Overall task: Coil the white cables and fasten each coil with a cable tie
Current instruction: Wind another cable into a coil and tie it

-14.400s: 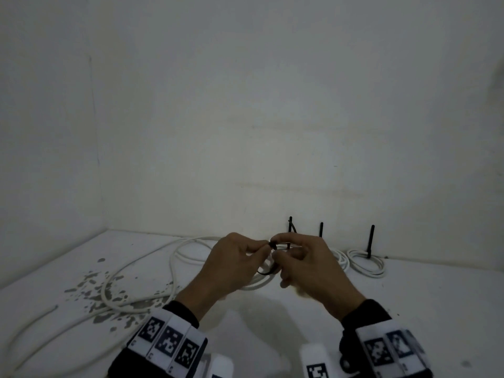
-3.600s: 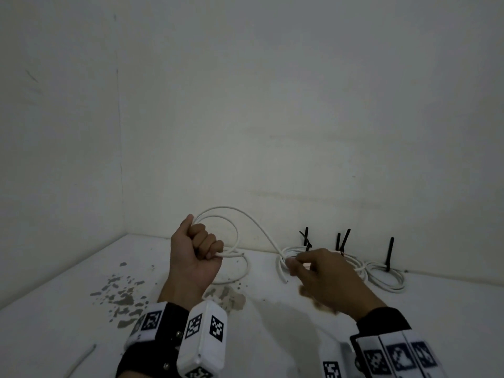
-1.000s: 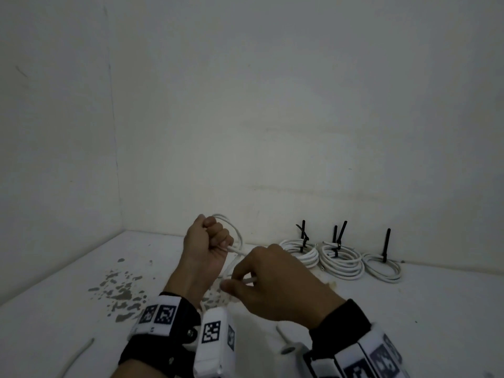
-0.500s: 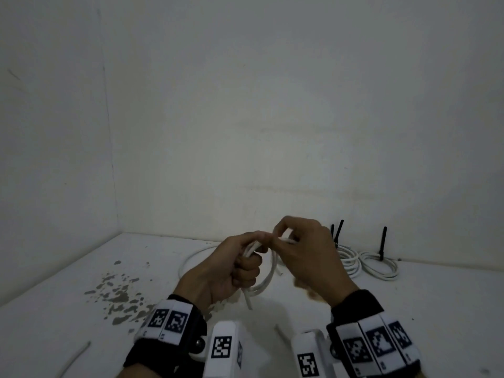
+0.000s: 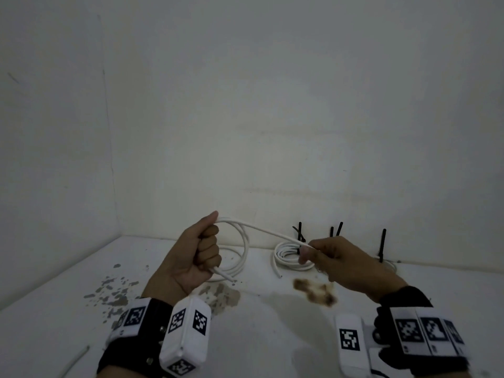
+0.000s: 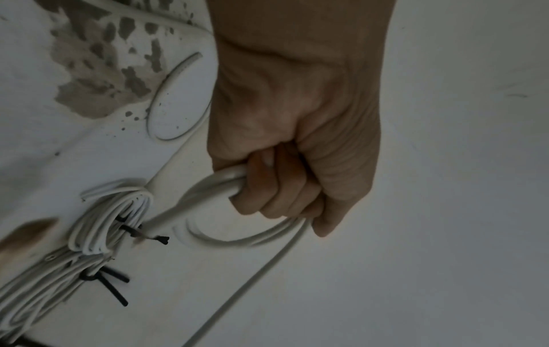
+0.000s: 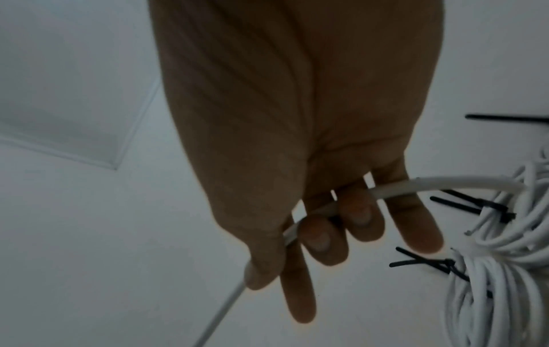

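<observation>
My left hand (image 5: pixel 200 255) (image 6: pixel 292 150) is a raised fist that grips several loops of the white cable (image 5: pixel 245 246) (image 6: pixel 214 187) above the white table (image 5: pixel 272 328). A free strand (image 5: pixel 272 232) runs from the fist to my right hand (image 5: pixel 324 255) (image 7: pixel 312 234), which holds it between thumb and curled fingers; the strand (image 7: pixel 445 184) passes on to the right. Behind the hands lie finished white coils (image 5: pixel 289 255) (image 6: pixel 104 218) (image 7: pixel 487 288) bound with black cable ties (image 5: pixel 300 233) (image 7: pixel 424 260).
White walls close the table at the back and left. Grey flaked patches (image 5: pixel 111 290) and a brown stain (image 5: pixel 313 291) mark the surface. A short piece of white cable (image 5: pixel 76 361) lies at the front left. Another tied coil's tie (image 5: pixel 383 245) stands at the back right.
My hands were together at the coil half a second ago; now they have drawn apart. The left fist rose with the loops and the right hand slid right along the strand.
</observation>
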The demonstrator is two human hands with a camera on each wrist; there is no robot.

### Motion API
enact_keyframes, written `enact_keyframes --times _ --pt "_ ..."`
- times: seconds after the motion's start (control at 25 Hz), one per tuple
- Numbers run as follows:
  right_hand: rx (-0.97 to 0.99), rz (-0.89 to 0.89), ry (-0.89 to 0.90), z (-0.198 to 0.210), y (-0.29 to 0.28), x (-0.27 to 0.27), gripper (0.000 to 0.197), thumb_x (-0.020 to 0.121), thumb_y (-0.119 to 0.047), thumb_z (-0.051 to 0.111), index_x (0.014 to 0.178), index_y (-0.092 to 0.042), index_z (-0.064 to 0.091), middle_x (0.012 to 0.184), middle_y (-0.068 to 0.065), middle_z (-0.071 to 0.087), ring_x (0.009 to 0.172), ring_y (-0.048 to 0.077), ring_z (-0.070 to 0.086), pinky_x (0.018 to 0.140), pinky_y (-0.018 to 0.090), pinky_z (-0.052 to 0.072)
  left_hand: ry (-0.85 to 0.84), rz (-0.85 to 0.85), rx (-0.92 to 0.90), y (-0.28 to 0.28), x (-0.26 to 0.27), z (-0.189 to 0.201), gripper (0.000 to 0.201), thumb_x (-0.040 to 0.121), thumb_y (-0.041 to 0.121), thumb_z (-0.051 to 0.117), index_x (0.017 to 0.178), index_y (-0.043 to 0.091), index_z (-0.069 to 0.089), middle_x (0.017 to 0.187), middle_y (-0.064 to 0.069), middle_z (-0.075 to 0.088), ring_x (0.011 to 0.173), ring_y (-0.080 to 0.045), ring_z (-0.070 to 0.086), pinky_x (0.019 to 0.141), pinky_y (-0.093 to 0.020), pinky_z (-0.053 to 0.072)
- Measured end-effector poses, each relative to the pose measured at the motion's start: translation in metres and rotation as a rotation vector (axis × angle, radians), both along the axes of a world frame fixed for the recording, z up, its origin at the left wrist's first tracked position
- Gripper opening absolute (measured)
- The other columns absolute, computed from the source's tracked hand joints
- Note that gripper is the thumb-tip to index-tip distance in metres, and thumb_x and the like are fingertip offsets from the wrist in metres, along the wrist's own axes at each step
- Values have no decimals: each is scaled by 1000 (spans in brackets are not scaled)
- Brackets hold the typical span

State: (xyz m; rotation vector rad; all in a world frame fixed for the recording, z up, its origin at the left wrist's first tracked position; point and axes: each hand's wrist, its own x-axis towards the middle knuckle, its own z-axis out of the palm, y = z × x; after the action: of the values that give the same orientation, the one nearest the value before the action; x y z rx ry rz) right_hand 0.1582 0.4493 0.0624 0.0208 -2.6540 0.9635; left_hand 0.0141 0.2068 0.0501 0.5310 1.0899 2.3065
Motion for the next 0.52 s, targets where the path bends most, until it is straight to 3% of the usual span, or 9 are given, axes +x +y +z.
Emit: enact_keyframes --times 0.12,0.2,0.28,0.36,0.4,0.48,0.52 --pt "-135 -31 75 -4 -3 -8 25 98 -43 56 89 -27 74 54 -11 39 50 7 33 54 24 29 -40 6 62 -4 -2 -1 47 87 37 51 46 22 32 46 8 2 37 -11 -1 34 -17 5" --pt "-254 -61 103 -5 -9 -13 13 99 -31 58 98 -27 70 60 -5 55 53 9 47 55 22 38 -51 -17 110 -3 -3 -1 48 88 38 49 46 22 33 47 8 2 37 -12 -1 34 -18 4" --pt "-240 -134 119 -9 -16 -17 9 99 -23 57 102 -30 62 71 10 67 60 21 59 59 26 48 -62 -37 121 0 -3 -1 48 88 39 49 46 22 33 47 8 2 37 -12 -1 34 -19 4" --pt "-110 -269 183 -15 -21 -21 15 96 -22 60 96 -34 51 71 18 69 62 34 63 62 38 55 -65 -48 120 4 -1 -2 47 86 39 50 46 22 32 47 8 2 36 -11 -1 33 -19 4" --pt "-66 -327 215 -16 -24 -21 17 95 -23 61 92 -32 48 67 17 69 56 33 63 55 40 56 -68 -51 122 5 1 -3 47 86 38 50 46 22 32 47 8 2 36 -11 -1 33 -19 5" --pt "-44 -343 217 -15 -30 -20 17 96 -20 60 87 -28 48 60 13 66 41 23 59 37 33 48 -82 -50 145 7 2 -3 46 85 36 52 47 24 29 47 8 2 36 -11 -1 32 -19 6" --pt "-26 -289 181 -15 -34 -19 18 97 -17 59 85 -27 50 57 10 65 36 19 57 34 29 45 -95 -42 169 7 2 -3 46 85 35 53 49 25 27 47 8 2 37 -12 -1 32 -20 6"
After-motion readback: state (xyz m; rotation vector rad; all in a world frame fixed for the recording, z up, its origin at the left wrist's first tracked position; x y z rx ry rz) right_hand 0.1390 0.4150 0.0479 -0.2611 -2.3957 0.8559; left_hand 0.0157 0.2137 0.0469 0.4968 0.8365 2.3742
